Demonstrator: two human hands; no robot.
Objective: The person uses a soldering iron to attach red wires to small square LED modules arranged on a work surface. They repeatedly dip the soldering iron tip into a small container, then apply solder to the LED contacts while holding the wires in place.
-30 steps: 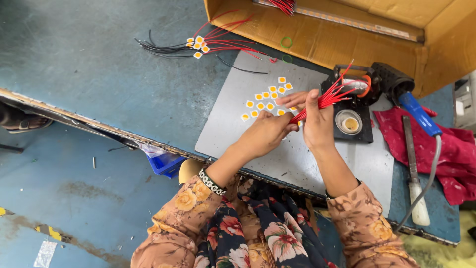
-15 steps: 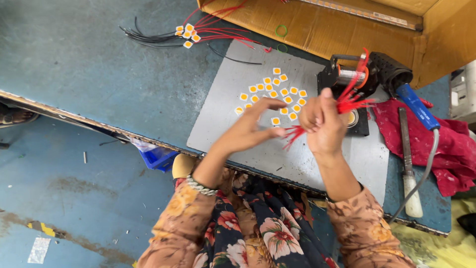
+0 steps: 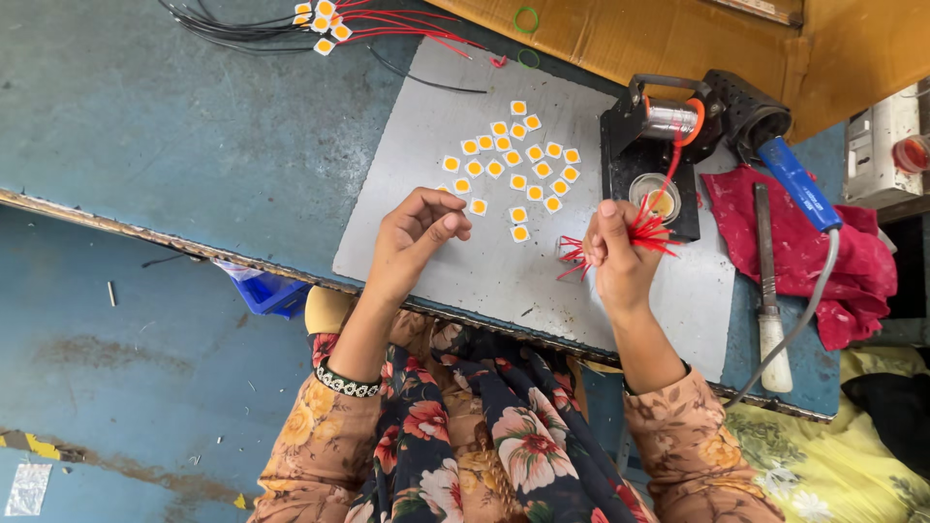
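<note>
The right hand [image 3: 620,254] has its grip clenched around a bundle of short red wires [image 3: 647,230], which fan out above and beside the fist. The left hand [image 3: 417,232] pinches loosely, holding nothing I can make out, just beside small square yellow-and-white chips [image 3: 513,165] scattered on the grey sheet of the bench [image 3: 426,165].

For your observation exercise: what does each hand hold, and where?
Right hand grips a bundle of red wires around its middle. Left hand: fingertips pinched; cannot tell.

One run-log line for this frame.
left hand: pinched, beside yellow LED chips | right hand: holding red wires | surface: grey mat
</note>
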